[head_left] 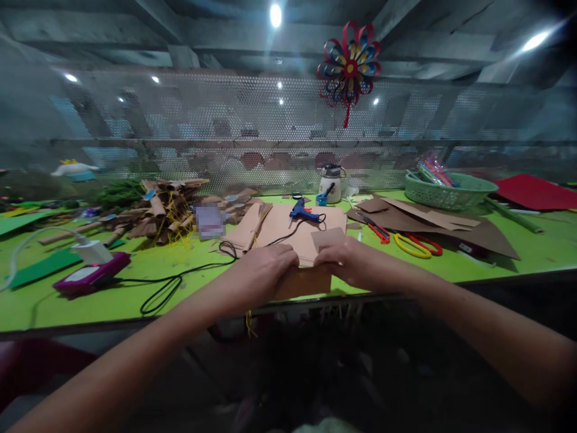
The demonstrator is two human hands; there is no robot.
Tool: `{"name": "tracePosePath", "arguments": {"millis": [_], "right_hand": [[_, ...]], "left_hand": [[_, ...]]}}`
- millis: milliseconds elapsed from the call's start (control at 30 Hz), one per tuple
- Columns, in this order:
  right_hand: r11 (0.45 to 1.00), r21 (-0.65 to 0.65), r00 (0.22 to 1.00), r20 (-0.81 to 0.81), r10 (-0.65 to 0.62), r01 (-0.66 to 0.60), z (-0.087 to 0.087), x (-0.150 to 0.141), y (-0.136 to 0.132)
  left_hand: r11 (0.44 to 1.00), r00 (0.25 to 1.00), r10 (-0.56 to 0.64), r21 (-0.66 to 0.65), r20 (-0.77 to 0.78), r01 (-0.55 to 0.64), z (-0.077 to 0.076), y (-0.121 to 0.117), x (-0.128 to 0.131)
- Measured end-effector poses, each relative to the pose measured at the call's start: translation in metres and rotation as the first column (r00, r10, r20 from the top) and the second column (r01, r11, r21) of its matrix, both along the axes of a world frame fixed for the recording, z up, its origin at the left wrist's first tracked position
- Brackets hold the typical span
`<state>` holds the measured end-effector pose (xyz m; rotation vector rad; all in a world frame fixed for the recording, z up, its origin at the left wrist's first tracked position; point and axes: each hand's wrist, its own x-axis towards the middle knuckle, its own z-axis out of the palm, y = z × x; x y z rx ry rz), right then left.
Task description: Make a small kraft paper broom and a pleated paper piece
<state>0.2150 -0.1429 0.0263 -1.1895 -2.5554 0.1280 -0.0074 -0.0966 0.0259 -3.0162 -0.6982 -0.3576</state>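
Both hands work at a piece of brown paper (304, 282) at the table's front edge, where it seems bent or folded. My left hand (274, 266) is closed on its left part, fingers curled under. My right hand (339, 263) pinches its right part, with the fingertips partly hidden. Behind the hands lie larger sheets of tan paper (282, 225), topped by a blue glue gun (304, 210) with a black cord. A small brown paper piece (327, 238) lies just above my right hand. At the left of the sheets is a rolled paper strip (258, 227).
Red-handled scissors (377, 230) and yellow-and-red scissors (417, 245) lie to the right near brown cardboard (451, 225). A green basket (451, 191) stands behind. Left are a purple power strip (92, 273), a looping black cord (180, 279) and a pile of paper rolls (164, 210).
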Motion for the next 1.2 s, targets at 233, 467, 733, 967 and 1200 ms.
{"name": "tracePosePath", "arguments": {"millis": [233, 467, 733, 967, 1200], "right_hand": [[0.901, -0.426, 0.992, -0.119, 0.030, -0.078, -0.021, 0.007, 0.034], [0.899, -0.424, 0.990, -0.129, 0.060, -0.109, -0.063, 0.008, 0.049], [0.988, -0.115, 0.994, 0.032, 0.108, -0.104, -0.057, -0.003, 0.029], [0.997, -0.027, 0.984, 0.162, 0.078, -0.075, -0.058, -0.005, 0.026], [0.992, 0.026, 0.951, 0.286, 0.114, -0.127, -0.057, -0.004, 0.031]], "left_hand": [[0.880, 0.996, 0.032, -0.469, -0.085, -0.068, -0.018, 0.026, 0.006], [0.880, 0.996, 0.088, -0.465, -0.028, -0.091, -0.062, 0.032, 0.009], [0.973, 0.997, 0.057, -0.226, 0.047, -0.045, -0.070, 0.027, 0.007], [0.992, 0.999, 0.003, -0.125, 0.050, 0.004, -0.082, 0.022, 0.005], [0.995, 0.997, 0.054, -0.089, 0.059, -0.048, -0.081, 0.014, -0.001]]}}
